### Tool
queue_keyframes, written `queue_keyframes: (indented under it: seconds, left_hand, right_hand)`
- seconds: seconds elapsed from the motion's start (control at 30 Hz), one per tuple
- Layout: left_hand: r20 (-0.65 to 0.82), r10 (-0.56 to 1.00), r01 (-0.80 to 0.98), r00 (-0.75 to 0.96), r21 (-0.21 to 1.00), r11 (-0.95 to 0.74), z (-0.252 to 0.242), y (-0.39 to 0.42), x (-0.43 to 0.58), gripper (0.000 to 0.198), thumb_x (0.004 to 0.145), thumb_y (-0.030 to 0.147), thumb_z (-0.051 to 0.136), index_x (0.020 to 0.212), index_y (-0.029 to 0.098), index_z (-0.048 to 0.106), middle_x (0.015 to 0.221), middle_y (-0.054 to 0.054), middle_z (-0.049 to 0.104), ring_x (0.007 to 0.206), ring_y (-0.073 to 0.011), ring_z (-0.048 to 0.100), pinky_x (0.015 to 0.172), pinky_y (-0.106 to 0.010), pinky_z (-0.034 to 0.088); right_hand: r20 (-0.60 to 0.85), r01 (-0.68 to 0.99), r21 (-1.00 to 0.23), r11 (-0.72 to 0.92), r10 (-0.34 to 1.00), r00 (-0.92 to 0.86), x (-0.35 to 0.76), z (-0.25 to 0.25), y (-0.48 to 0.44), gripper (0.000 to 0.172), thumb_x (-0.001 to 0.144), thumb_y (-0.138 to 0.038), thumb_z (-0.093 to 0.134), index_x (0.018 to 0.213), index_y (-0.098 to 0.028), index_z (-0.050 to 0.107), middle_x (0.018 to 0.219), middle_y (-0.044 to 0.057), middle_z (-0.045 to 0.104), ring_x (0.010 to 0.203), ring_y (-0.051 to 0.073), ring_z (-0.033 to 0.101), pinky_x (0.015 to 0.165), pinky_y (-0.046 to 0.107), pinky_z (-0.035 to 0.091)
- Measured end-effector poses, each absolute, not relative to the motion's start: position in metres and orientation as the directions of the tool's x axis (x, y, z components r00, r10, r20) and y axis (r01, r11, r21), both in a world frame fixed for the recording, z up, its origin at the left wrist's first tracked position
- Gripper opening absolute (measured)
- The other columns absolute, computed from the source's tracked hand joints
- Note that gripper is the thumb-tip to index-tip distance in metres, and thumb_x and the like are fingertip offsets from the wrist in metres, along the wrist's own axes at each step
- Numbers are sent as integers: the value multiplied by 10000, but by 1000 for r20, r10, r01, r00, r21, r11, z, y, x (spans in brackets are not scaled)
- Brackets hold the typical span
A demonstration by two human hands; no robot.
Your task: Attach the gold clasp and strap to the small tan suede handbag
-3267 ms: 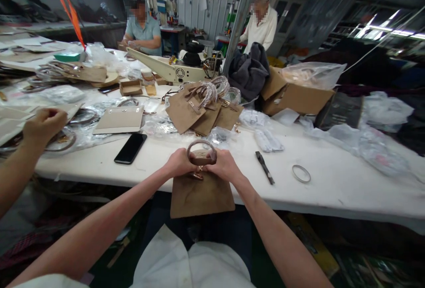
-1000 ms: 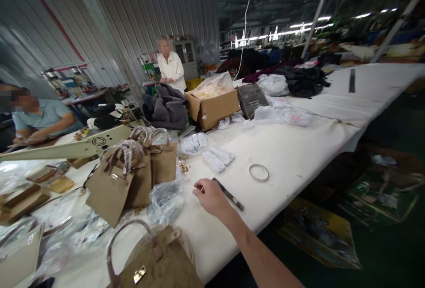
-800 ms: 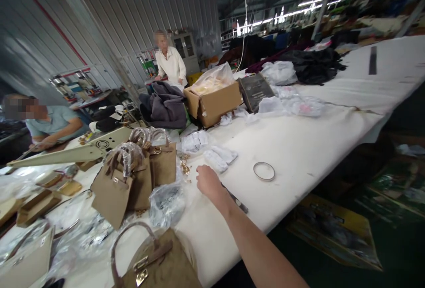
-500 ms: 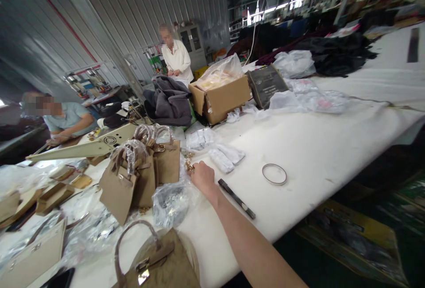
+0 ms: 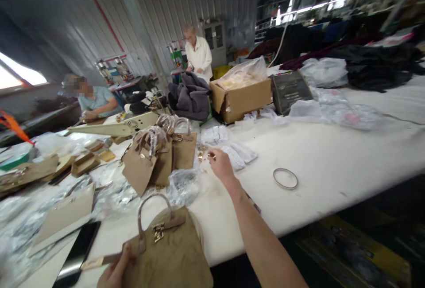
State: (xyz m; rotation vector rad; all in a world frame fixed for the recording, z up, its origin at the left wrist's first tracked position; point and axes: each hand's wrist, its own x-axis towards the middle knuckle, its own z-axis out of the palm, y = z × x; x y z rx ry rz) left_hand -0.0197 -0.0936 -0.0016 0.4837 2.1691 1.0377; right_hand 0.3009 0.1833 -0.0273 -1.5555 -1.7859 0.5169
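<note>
Pinching a small gold-coloured fitting (image 5: pixel 211 156) between thumb and fingers, the right hand (image 5: pixel 222 164) reaches out over the white-covered table (image 5: pixel 335 155), just beside a scatter of gold-coloured pieces (image 5: pixel 201 151) and near the white wrapped packets (image 5: pixel 242 154). The left hand (image 5: pixel 114 271) grasps the near left edge of a brown handbag (image 5: pixel 172 252), its thumb on the front; the other fingers are mostly hidden. This bag is at the table's near edge, tilted back, its single visible handle standing up and a metal clasp (image 5: pixel 158 232) on its front. A strap (image 5: pixel 102 260) sticks out leftward from beside the left hand, its pale end reaching a black phone (image 5: pixel 75 254). Beyond the bag are a clear plastic bag (image 5: pixel 183 187) and a heap of similar handbags (image 5: pixel 149 159) with plastic-wrapped handles. A thin ring (image 5: pixel 285 178) lies right of the right forearm.
</note>
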Motion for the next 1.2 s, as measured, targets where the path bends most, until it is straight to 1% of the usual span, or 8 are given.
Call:
queue_keyframes:
  seconds: [0.07, 0.27, 0.47, 0.57, 0.7, 0.97, 1.07, 1.2]
  left_hand:
    - [-535, 603, -154, -591, 809, 567, -10, -100, -30, 429, 937, 529, 782, 1140, 151, 768, 1019, -148, 816, 1028, -397, 790, 924, -514, 669]
    - [-517, 781, -443, -352, 827, 347, -24, -115, -44, 350, 1042, 415, 694, 1210, 114, 759, 1139, -156, 814, 1097, -342, 785, 995, -433, 649]
    - [-440, 858, -458, -266, 841, 289, -24, -121, -49, 482, 988, 518, 771, 1244, 110, 753, 1149, -159, 814, 1118, -358, 775, 1008, -443, 632]
    - [-437, 860, -459, -263, 841, 288, -26, -124, -52, 593, 945, 599, 808, 1263, 102, 743, 1129, -162, 815, 1092, -355, 776, 961, -425, 632]
    - [-438, 869, -460, -229, 836, 299, -32, -128, -55, 655, 938, 660, 793, 1236, 78, 753, 1104, -173, 814, 995, -339, 784, 791, -361, 624]
    - [-387, 901, -562, -194, 797, 221, -33, -133, -49, 635, 929, 661, 834, 1221, 103, 754, 1072, -168, 809, 1008, -332, 774, 822, -364, 625]
    - [-338, 917, -562, -210, 810, 170, -33, -136, -43, 655, 904, 681, 853, 1190, 98, 768, 1069, -172, 805, 1010, -333, 762, 826, -359, 613]
    - [-284, 925, -512, -251, 850, 122, -34, -141, -40, 692, 873, 741, 844, 1079, 84, 783, 946, -142, 785, 885, -293, 735, 732, -317, 560]
  right_hand:
    - [251, 686, -679, 261, 961, -117, 309, -30, 170, 236, 998, -95, 623, 1119, -176, 809, 1168, 110, 781, 1050, 201, 727, 953, 256, 511]
    - [144, 779, -539, 320, 946, -290, 316, -64, 138, 318, 879, 13, 583, 923, -142, 856, 1086, 144, 777, 942, 210, 727, 939, 283, 520]
    - [200, 729, -642, 238, 970, -140, 306, -61, 123, 151, 853, -152, 648, 885, -141, 795, 987, 132, 799, 874, 224, 733, 899, 335, 566]
    - [270, 614, -750, 245, 961, -55, 298, -53, 107, 237, 884, -244, 664, 1068, -144, 774, 1010, 120, 817, 869, 226, 761, 868, 354, 609]
    - [320, 248, -922, 298, 946, 51, 273, -29, 61, 468, 867, -410, 812, 1244, -141, 745, 1103, 145, 830, 995, 266, 790, 976, 428, 637]
    - [315, 119, -909, 398, 846, -430, 164, 23, -52, 179, 1015, -311, 705, 1097, -241, 847, 1172, 74, 824, 1088, 243, 776, 981, 355, 638]
    - [284, 170, -894, 414, 819, -499, 135, 23, -65, 241, 1017, -257, 677, 1192, -263, 841, 1183, 63, 828, 1075, 238, 786, 992, 358, 638]
    - [115, 281, -915, 289, 856, -504, 117, 17, -67, 235, 949, -270, 764, 1169, -229, 836, 1048, 59, 846, 906, 239, 807, 848, 342, 666]
